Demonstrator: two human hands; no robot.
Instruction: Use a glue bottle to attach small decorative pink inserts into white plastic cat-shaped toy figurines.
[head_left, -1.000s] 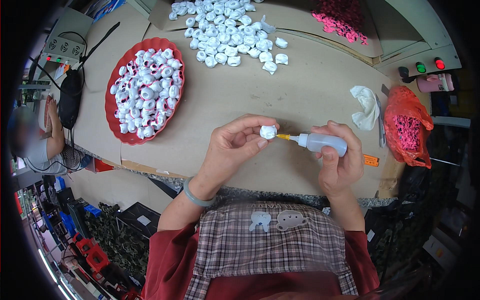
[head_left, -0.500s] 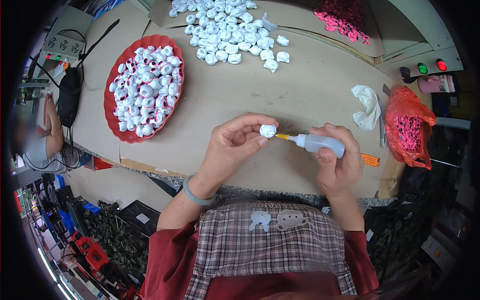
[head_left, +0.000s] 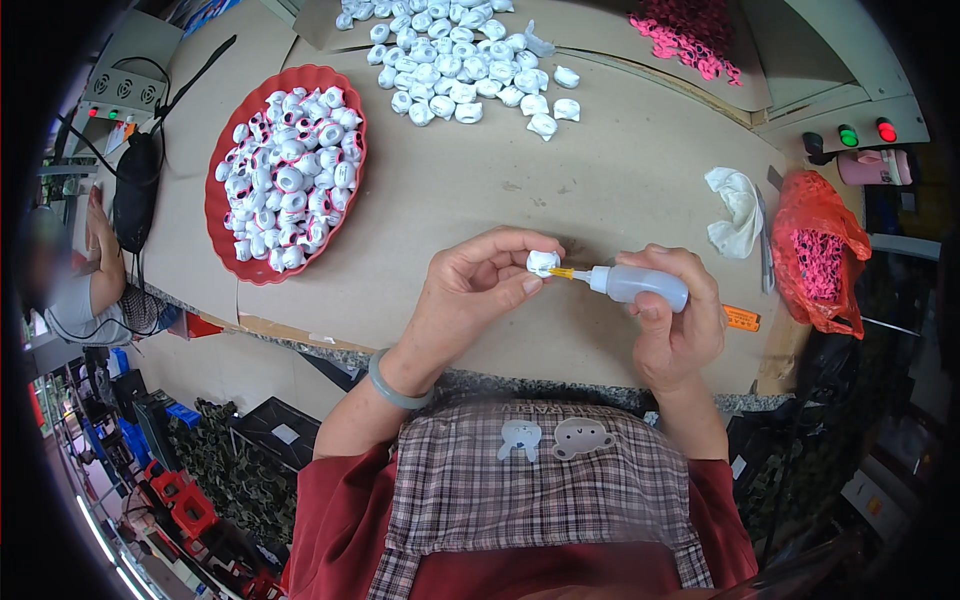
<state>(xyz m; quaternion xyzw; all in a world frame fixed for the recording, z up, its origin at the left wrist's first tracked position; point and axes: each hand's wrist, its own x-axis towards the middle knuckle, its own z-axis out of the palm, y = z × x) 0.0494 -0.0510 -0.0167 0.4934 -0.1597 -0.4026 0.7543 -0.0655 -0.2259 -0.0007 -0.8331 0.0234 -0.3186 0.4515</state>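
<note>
My left hand [head_left: 478, 285] pinches a small white rounded piece [head_left: 541, 262] between thumb and fingertips, above the table's front part. My right hand [head_left: 682, 310] is wrapped round a translucent squeeze bottle [head_left: 640, 287] with a thin yellow tip [head_left: 562, 273]. The bottle lies nearly level, its tip pointing left and meeting the lower right side of the white piece. Whether any liquid comes out is too small to tell. Left of my hands, a red scalloped bowl [head_left: 217, 212] holds many white pieces with pink and dark parts.
Many loose white pieces [head_left: 468, 68] lie at the table's far side. To the right are a crumpled white cloth [head_left: 734, 212], a red plastic bag [head_left: 843, 240] of pink parts and an orange strip [head_left: 741, 318]. More pink parts [head_left: 685, 50] lie far right. A person [head_left: 85, 275] sits at left.
The white piece and my left fingertips have shifted slightly right. The bottle stays almost in place, with its tip still at the piece.
</note>
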